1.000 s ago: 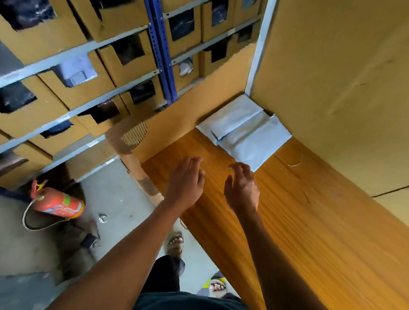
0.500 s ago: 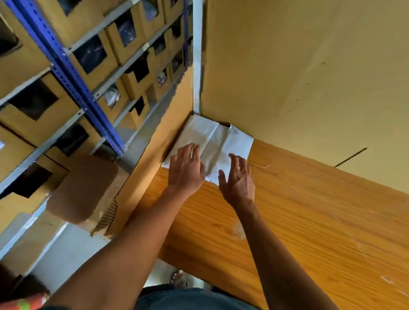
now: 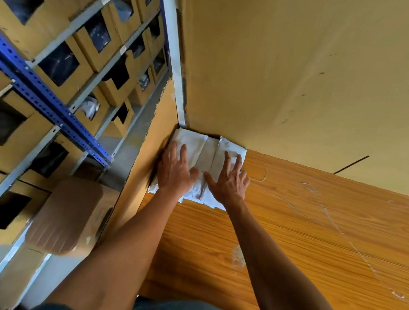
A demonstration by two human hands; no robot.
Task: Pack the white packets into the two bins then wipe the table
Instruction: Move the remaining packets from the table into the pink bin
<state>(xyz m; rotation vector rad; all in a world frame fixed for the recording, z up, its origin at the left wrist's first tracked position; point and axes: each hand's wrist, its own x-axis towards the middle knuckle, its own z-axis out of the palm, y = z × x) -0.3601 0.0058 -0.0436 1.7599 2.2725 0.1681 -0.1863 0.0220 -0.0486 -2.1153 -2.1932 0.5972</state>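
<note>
White packets [image 3: 204, 155] lie stacked and overlapping in the far left corner of the wooden table [image 3: 313, 247], pushed against the cardboard wall [image 3: 289, 71] behind and the cardboard side panel [image 3: 157, 127] on the left. Both hands are down on top of them. The left hand [image 3: 174, 171] lies flat on the left part of the pile, fingers straight and spread, the thumb pointing inward toward the other hand; its outer edge sits close to the side panel. The right hand [image 3: 228, 180] lies flat on the right part of the pile, fingers spread wide and reaching toward the packets' right edge, the thumb angled inward so the two thumbs nearly meet over the middle packet. Neither hand curls round anything; both simply press on the packets with open palms. The near edge of the pile shows below the wrists, slightly ragged. Pale scuff lines and a whitish smear mark the table surface to the right and nearer the person. Beyond the table's left edge stands a shelving rack [image 3: 45, 95] with blue and grey metal rails, filled with cardboard bins [image 3: 67, 63] that have dark cut-out fronts, and a brown cardboard box [image 3: 68, 218] lies blurred below it
</note>
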